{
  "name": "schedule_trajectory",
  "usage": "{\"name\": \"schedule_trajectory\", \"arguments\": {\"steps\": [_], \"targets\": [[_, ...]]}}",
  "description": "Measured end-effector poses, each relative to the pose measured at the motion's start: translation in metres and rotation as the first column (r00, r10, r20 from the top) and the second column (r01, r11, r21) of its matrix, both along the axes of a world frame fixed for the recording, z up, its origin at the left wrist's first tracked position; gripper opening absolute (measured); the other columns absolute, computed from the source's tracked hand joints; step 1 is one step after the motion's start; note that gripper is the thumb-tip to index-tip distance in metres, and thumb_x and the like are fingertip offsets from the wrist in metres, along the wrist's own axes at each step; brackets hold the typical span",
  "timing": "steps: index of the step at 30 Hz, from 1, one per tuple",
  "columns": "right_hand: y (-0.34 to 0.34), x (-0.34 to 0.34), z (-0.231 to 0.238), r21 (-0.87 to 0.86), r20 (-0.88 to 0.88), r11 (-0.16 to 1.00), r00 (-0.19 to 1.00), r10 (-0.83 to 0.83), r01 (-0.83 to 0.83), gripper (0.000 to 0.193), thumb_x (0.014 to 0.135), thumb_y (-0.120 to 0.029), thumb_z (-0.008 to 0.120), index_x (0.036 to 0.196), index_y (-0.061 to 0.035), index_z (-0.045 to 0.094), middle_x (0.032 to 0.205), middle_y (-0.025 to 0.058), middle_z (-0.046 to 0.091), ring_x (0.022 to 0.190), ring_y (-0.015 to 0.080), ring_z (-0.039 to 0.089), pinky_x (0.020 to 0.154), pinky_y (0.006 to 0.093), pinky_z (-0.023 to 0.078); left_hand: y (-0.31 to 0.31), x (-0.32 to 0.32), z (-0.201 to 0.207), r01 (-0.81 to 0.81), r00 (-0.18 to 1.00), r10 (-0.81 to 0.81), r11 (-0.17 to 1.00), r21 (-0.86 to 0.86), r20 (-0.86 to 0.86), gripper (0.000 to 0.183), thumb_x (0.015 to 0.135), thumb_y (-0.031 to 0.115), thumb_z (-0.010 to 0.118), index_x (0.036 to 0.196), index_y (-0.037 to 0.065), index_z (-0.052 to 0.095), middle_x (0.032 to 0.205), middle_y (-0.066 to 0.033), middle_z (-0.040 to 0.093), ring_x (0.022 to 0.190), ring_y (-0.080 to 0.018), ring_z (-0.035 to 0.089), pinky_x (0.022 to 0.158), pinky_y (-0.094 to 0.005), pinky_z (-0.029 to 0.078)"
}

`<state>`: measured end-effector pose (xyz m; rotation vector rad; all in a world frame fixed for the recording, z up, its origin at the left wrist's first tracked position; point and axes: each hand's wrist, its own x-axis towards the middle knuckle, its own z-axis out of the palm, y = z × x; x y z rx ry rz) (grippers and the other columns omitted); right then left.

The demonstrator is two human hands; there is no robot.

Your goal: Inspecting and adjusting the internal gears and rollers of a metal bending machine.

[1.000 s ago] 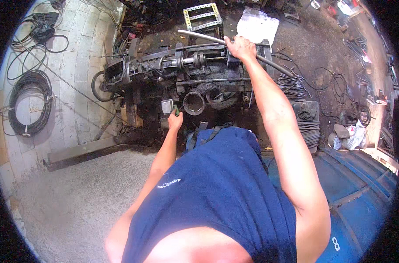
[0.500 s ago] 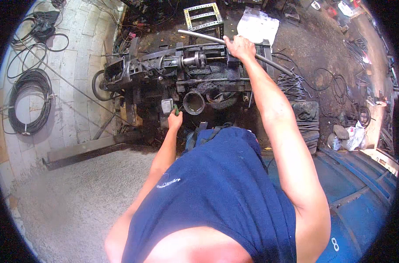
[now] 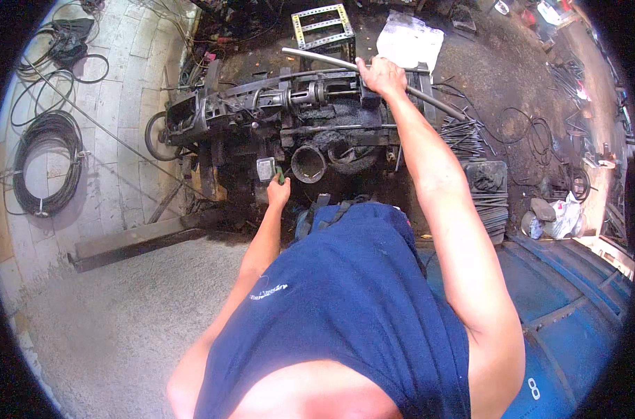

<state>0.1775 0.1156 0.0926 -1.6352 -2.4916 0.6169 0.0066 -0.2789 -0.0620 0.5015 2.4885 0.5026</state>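
A dark, grimy machine [image 3: 227, 112] with a shaft and a cylindrical metal part [image 3: 307, 93] stretches across in front of me. My right hand [image 3: 383, 75] is wrapped round a long grey metal bar [image 3: 317, 59], which slants over the machine's right half. Lower and to the left, my left hand [image 3: 278, 190] is closed round a short green handle [image 3: 280, 175]. Beside that handle sits a pale grey square piece [image 3: 265, 169]; whether the two are joined cannot be made out. Just right of it, a round open metal cup [image 3: 308, 164] hangs under the machine.
Thin metal rods [image 3: 462, 133] lie piled right of the machine. A perforated metal frame stool [image 3: 323, 26] and a white sheet [image 3: 409, 40] stand beyond it. A coil of black cable [image 3: 47, 164] is at the left wall. Blue metal panels [image 3: 541, 307] lie at lower right.
The cylindrical part on the machine's shaft looks turned compared with before. Both hands have stayed in nearly the same place, still on the bar and the green handle.
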Motion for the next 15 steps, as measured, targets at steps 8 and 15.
{"name": "schedule_trajectory", "arguments": {"steps": [8,15], "targets": [[0.0007,-0.0028,-0.0022,0.002,0.004,1.000,1.000,-0.014,0.014,0.064,0.091,-0.059,0.044,0.098,-0.0021,0.073,0.100,0.0222,0.070,0.099,0.0357,0.067,0.089,0.0449,0.051,-0.0009,-0.0027,-0.0082,0.004,1.000,-0.004,1.000,0.009,-0.005,0.054,0.084,0.034,0.065,0.129,0.005,0.059,0.115,-0.0271,0.064,0.110,-0.0390,0.061,0.096,-0.0429,0.047],[0.0002,0.0004,-0.0057,0.029,-0.018,1.000,1.000,-0.011,0.011,0.066,0.091,-0.059,0.043,0.097,-0.0009,0.073,0.099,0.0229,0.070,0.099,0.0364,0.067,0.088,0.0456,0.051,0.0001,0.0002,-0.0044,-0.003,1.000,0.003,1.000,0.016,-0.020,0.053,0.084,0.032,0.065,0.129,0.004,0.059,0.116,-0.0260,0.064,0.112,-0.0389,0.061,0.097,-0.0429,0.046]]}}
